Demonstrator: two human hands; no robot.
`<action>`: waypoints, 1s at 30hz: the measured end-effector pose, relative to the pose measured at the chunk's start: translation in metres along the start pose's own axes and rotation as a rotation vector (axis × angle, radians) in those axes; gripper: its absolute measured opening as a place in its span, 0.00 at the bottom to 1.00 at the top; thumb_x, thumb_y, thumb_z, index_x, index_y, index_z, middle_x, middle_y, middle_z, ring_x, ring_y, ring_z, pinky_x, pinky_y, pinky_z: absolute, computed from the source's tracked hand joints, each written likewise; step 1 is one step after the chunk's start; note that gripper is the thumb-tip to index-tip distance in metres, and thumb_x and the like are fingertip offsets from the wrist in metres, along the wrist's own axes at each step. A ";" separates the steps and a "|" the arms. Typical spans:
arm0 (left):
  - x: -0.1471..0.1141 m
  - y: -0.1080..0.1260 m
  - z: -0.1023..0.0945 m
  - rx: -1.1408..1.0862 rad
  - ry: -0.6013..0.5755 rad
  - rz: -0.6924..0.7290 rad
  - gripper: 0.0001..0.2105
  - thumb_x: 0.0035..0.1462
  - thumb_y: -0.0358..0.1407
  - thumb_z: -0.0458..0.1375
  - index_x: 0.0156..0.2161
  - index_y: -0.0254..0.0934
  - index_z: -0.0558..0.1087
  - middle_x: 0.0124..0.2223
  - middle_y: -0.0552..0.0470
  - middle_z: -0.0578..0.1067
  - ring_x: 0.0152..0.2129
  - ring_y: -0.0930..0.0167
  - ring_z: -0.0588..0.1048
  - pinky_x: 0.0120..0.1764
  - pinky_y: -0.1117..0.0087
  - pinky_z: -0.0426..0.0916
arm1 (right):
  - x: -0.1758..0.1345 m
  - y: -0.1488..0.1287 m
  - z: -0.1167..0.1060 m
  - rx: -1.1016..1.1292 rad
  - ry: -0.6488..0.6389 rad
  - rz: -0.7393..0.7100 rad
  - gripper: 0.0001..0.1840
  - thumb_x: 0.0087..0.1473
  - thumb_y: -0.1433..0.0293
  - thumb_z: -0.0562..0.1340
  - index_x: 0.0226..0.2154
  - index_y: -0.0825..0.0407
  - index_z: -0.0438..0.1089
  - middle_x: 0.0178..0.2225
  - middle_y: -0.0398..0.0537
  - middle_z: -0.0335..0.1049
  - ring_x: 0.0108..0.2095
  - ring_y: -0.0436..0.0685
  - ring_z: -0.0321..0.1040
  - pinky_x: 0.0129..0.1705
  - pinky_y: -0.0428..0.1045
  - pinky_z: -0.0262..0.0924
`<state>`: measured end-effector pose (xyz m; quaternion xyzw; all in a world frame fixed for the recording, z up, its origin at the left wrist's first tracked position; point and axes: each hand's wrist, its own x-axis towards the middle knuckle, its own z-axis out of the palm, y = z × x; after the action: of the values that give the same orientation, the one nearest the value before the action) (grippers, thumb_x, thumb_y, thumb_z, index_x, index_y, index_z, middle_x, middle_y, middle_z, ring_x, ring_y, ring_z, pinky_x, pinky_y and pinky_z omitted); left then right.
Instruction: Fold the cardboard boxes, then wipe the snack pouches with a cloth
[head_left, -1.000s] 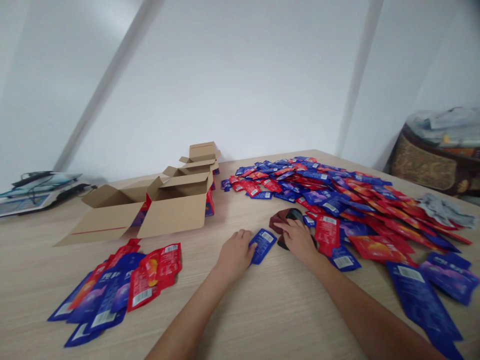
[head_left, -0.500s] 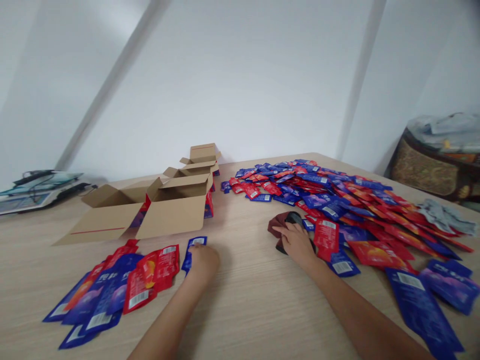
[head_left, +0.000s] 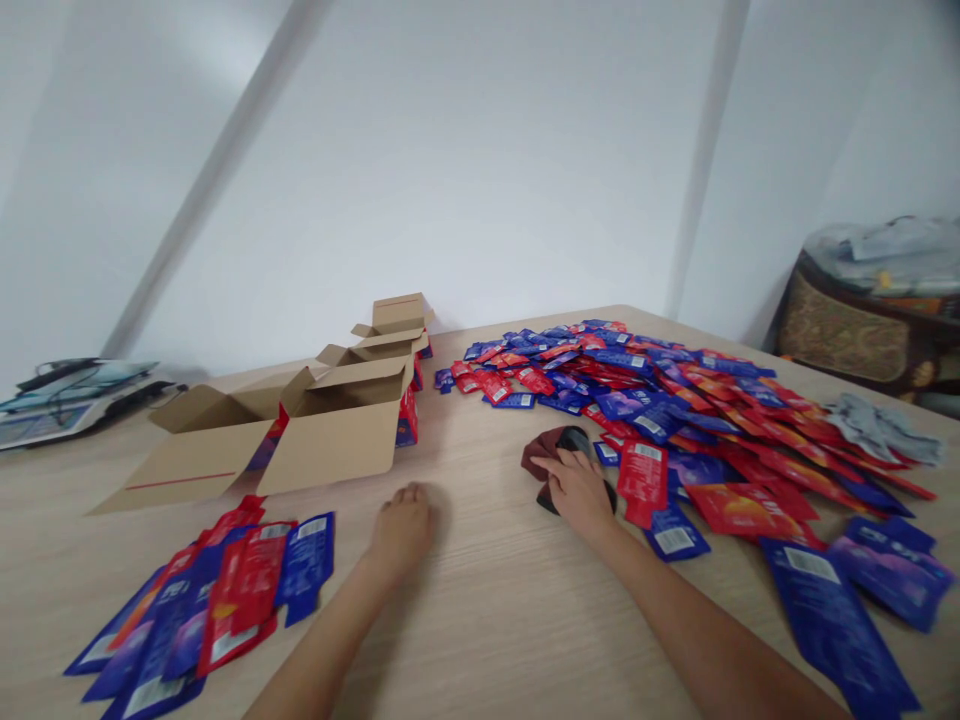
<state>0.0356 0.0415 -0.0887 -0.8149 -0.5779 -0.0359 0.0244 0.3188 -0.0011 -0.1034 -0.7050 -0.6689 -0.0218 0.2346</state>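
My left hand [head_left: 405, 525] rests on the table with its fingers loosely curled and nothing visible in them. To its left a blue packet [head_left: 307, 560] with a white barcode label lies at the right end of an overlapping row of red packets [head_left: 251, 580] and blue packets [head_left: 161, 640]. My right hand [head_left: 581, 490] lies over a crumpled dark brown and black cloth-like item [head_left: 541, 452], its fingers closed on it; the index finger reaches across the top. Part of that item is hidden under the palm. A red packet [head_left: 643, 480] lies just right of this hand.
A big heap of red and blue packets [head_left: 622, 375] spreads over the right side, with grey gloves [head_left: 885, 425] on its edge. Open cardboard boxes [head_left: 330, 440] stand at the left back. Papers [head_left: 67, 390] lie far left; a patterned chair [head_left: 847, 320] is beyond the right edge.
My left hand has let go of the blue packet, which now lies farther left against the red packets. The right hand stays on the brown and black item. The view has shifted slightly.
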 end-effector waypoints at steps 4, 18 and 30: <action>0.045 0.067 0.026 -0.057 0.017 0.207 0.27 0.61 0.45 0.38 0.61 0.29 0.54 0.64 0.38 0.52 0.61 0.59 0.50 0.58 0.53 0.48 | 0.003 0.000 0.004 0.059 0.024 0.020 0.23 0.55 0.73 0.51 0.50 0.36 0.66 0.47 0.45 0.64 0.48 0.59 0.55 0.46 0.53 0.49; 0.201 0.133 0.047 -0.050 0.079 0.278 0.22 0.61 0.40 0.40 0.59 0.39 0.58 0.65 0.48 0.50 0.62 0.61 0.43 0.58 0.48 0.44 | 0.010 -0.001 0.008 0.212 0.106 0.054 0.24 0.53 0.75 0.52 0.48 0.36 0.67 0.48 0.42 0.65 0.50 0.58 0.56 0.49 0.53 0.50; 0.129 0.110 0.044 -0.239 0.114 0.495 0.21 0.60 0.33 0.44 0.58 0.33 0.59 0.62 0.42 0.56 0.60 0.65 0.53 0.58 0.54 0.49 | 0.012 0.013 0.019 0.394 0.261 0.022 0.23 0.54 0.74 0.51 0.49 0.40 0.67 0.46 0.45 0.66 0.47 0.57 0.59 0.50 0.54 0.55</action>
<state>0.1834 0.1304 -0.1208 -0.9251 -0.3506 -0.1427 -0.0312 0.3268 0.0172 -0.1195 -0.6440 -0.6165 0.0208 0.4525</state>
